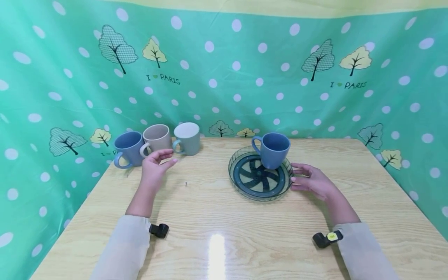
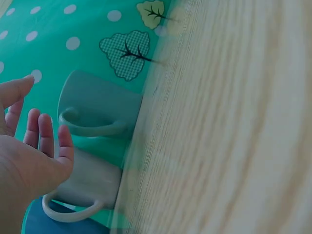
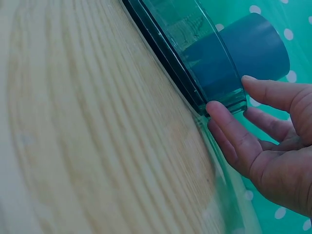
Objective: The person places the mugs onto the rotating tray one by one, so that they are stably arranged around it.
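With the fingertips of my right hand [image 1: 312,183] against the clear dish [image 1: 245,191] and my left hand [image 1: 154,168] loose and empty near the grey mug [image 1: 158,140], an uneven push could topple the blue mug [image 1: 275,152] standing inside the dish.

Your left arm [image 1: 122,247] and right arm [image 1: 364,251] reach forward, well apart, each angled inward and sleeved to near the wrist. Your left hand [image 1: 155,167] has its thumb apart from loosely bent fingers, fingertips toward your right. Your right hand [image 1: 314,182] points its slightly spread, gently bent fingers toward your left.
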`<action>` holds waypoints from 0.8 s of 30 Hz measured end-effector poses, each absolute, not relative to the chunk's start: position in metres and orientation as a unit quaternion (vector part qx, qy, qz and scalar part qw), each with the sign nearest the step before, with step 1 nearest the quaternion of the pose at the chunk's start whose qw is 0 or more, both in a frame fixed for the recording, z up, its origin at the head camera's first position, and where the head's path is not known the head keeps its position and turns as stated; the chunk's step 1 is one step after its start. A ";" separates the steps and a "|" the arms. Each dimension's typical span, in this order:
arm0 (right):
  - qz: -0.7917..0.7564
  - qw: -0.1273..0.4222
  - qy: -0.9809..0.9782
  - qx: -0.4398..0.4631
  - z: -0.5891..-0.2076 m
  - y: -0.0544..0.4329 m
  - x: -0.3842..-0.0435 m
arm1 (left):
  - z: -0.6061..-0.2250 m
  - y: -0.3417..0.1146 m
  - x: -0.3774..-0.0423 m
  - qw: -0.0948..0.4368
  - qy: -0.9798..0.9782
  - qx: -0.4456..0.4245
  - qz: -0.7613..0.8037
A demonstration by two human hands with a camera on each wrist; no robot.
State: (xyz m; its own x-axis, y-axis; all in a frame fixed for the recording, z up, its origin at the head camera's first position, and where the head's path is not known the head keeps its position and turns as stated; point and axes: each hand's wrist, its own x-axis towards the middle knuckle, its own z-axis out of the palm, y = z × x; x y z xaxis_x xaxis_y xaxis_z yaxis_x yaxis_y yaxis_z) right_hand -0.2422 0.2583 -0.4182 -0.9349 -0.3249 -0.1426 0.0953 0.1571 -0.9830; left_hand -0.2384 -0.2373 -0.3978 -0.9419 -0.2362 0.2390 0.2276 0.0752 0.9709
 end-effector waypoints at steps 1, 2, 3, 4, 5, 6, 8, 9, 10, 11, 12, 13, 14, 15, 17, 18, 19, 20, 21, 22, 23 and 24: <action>-0.643 0.162 0.744 -0.079 -0.418 0.258 -0.242 | -0.398 -0.239 -0.240 0.169 -0.714 0.009 -0.679; -0.641 0.158 0.747 -0.079 -0.418 0.258 -0.242 | -0.398 -0.240 -0.241 0.167 -0.715 0.014 -0.679; -0.638 0.155 0.750 -0.077 -0.418 0.258 -0.243 | -0.398 -0.241 -0.242 0.165 -0.716 0.020 -0.678; -0.635 0.150 0.754 -0.076 -0.418 0.258 -0.243 | -0.398 -0.242 -0.243 0.164 -0.720 0.027 -0.674; -0.630 0.146 0.759 -0.076 -0.417 0.258 -0.244 | -0.398 -0.243 -0.244 0.162 -0.723 0.034 -0.671; -0.628 0.142 0.761 -0.075 -0.417 0.258 -0.245 | -0.398 -0.244 -0.246 0.159 -0.726 0.040 -0.668; -0.625 0.137 0.765 -0.074 -0.417 0.258 -0.247 | -0.398 -0.245 -0.249 0.155 -0.734 0.051 -0.659; -0.625 0.137 0.765 -0.073 -0.416 0.257 -0.248 | -0.398 -0.246 -0.251 0.153 -0.739 0.056 -0.654; -0.625 0.138 0.764 -0.073 -0.416 0.257 -0.249 | -0.398 -0.246 -0.253 0.152 -0.741 0.061 -0.651; -0.626 0.140 0.763 -0.074 -0.416 0.257 -0.250 | -0.399 -0.246 -0.255 0.150 -0.743 0.066 -0.649; -0.629 0.143 0.761 -0.074 -0.416 0.257 -0.250 | -0.399 -0.246 -0.256 0.150 -0.746 0.072 -0.645; -0.630 0.146 0.759 -0.074 -0.416 0.257 -0.251 | -0.399 -0.247 -0.258 0.151 -0.747 0.077 -0.642; -0.631 0.148 0.758 -0.072 -0.415 0.256 -0.251 | -0.399 -0.247 -0.259 0.152 -0.747 0.083 -0.642; -0.633 0.151 0.756 -0.072 -0.415 0.256 -0.251 | -0.399 -0.247 -0.260 0.152 -0.748 0.089 -0.640; -0.634 0.154 0.754 -0.072 -0.415 0.256 -0.251 | -0.400 -0.247 -0.262 0.154 -0.746 0.097 -0.640; -0.636 0.155 0.753 -0.071 -0.415 0.256 -0.251 | -0.400 -0.247 -0.263 0.153 -0.746 0.100 -0.640; -0.637 0.155 0.752 -0.070 -0.415 0.255 -0.251 | -0.399 -0.247 -0.264 0.152 -0.744 0.101 -0.642; -0.638 0.156 0.751 -0.070 -0.415 0.255 -0.252 | -0.400 -0.247 -0.265 0.151 -0.743 0.102 -0.644; -0.639 0.156 0.750 -0.070 -0.415 0.255 -0.252 | -0.400 -0.247 -0.265 0.149 -0.744 0.101 -0.644; -0.641 0.157 0.748 -0.070 -0.416 0.255 -0.252 | -0.400 -0.247 -0.266 0.147 -0.743 0.100 -0.645; -0.642 0.158 0.747 -0.071 -0.416 0.255 -0.252 | -0.401 -0.247 -0.268 0.146 -0.744 0.098 -0.645; -0.644 0.159 0.745 -0.070 -0.416 0.255 -0.252 | -0.401 -0.248 -0.269 0.144 -0.744 0.095 -0.645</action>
State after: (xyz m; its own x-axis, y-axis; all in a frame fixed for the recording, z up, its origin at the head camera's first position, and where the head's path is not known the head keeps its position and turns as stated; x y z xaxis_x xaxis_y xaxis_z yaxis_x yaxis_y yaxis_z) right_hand -0.2525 0.2546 -0.4164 -0.9395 -0.3095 -0.1466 0.0998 0.1619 -0.9817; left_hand -0.2688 -0.2476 -0.4014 -0.9405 -0.3274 0.0906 0.0433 0.1490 0.9879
